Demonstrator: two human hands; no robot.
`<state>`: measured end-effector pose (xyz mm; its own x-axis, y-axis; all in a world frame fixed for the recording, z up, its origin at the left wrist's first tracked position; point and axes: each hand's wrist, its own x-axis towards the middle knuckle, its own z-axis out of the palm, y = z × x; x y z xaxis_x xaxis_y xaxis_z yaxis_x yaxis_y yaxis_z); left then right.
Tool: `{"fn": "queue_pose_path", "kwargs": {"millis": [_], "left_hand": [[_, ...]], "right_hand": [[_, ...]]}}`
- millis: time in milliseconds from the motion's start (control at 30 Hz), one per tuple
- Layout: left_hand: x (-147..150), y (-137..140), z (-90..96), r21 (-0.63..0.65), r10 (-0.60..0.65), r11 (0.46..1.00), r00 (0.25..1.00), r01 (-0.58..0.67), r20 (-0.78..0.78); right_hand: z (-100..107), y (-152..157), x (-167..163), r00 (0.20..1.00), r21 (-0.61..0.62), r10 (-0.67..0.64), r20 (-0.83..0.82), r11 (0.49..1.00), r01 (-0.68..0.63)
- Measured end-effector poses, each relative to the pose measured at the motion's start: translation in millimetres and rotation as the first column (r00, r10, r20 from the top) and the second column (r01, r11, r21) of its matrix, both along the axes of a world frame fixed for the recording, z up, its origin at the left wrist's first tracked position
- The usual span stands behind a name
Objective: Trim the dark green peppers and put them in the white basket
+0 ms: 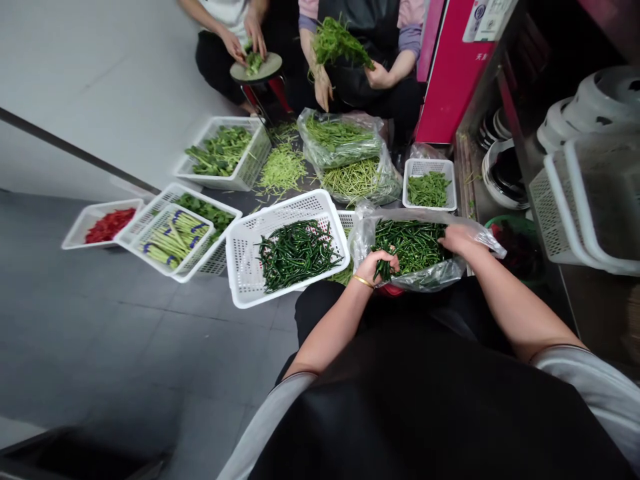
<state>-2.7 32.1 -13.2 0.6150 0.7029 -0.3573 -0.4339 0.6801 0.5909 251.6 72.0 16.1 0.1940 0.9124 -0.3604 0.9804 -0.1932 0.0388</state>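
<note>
My left hand [376, 267] is closed round a small bunch of slim green chilies [384, 269] at the near left side of a clear plastic bag [435, 280]. More green chilies [413, 243] fill the bag, which lies open in front of my lap. At its right side my right hand [457, 239] reaches in over the rim; its fingertips are hidden among the chilies, so their grip does not show. Left of the bag, a white perforated basket [245, 283] holds a heap of dark green chilies [297, 257].
Farther left stand baskets with bundled green stalks [175, 240], red chilies [110, 225] and leafy greens [223, 150]. Ahead are a bag of green stems [345, 137] and a small basket of leaves [427, 190]. Two people work opposite. Stacked white crates [575, 227] stand right.
</note>
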Motion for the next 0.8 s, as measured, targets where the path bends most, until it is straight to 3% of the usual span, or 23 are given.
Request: {"fn": "queue_pose_path", "kwargs": {"millis": [100, 200, 300, 400, 467, 567, 633, 700, 800], "left_hand": [[0.8, -0.7, 0.9, 0.000, 0.009, 1.000, 0.999, -0.009, 0.033], [-1.9, -0.4, 3.7, 0.003, 0.012, 1.000, 1.000, -0.012, -0.002], [-4.3, 2.1, 5.7, 0.032, 0.055, 0.998, 0.995, -0.053, -0.084], [-4.8, 5.5, 5.7, 0.064, 0.127, 0.991, 0.987, -0.122, -0.096], [-5.5, 7.7, 4.9, 0.083, 0.167, 0.983, 0.983, -0.161, -0.074], [-7.7, 11.4, 3.5, 0.070, 0.232, 0.971, 0.970, -0.227, -0.077], [-8.5, 13.8, 2.8, 0.041, 0.259, 0.966, 0.959, -0.256, -0.112], [-7.3, 15.0, 2.1, 0.027, 0.261, 0.965, 0.954, -0.260, -0.148], [-2.6, 12.6, 0.9, 0.028, 0.266, 0.964, 0.945, -0.265, -0.190]], "right_hand": [[-0.2, 4.1, 2.2, 0.993, -0.035, 0.118, -0.005, 0.992, -0.118], [8.0, -1.3, -8.0, 0.972, 0.145, 0.157, -0.175, 0.981, -0.132], [16.6, -4.1, -24.3, 0.864, 0.246, 0.235, -0.444, 0.960, -0.135], [20.6, 2.5, -32.5, 0.727, 0.074, 0.160, -0.668, 0.986, -0.149], [23.8, 8.2, -27.9, 0.705, 0.004, 0.066, -0.706, 0.996, -0.088], [30.4, 5.6, -15.7, 0.844, 0.091, 0.065, -0.532, 0.996, -0.019], [30.7, -8.1, -16.4, 0.935, 0.090, 0.165, -0.313, 0.986, -0.143], [24.0, -28.4, -28.9, 0.943, 0.025, 0.296, -0.154, 0.955, -0.295], [5.7, -54.8, -55.7, 0.934, -0.016, 0.358, -0.023, 0.934, -0.358]]}}
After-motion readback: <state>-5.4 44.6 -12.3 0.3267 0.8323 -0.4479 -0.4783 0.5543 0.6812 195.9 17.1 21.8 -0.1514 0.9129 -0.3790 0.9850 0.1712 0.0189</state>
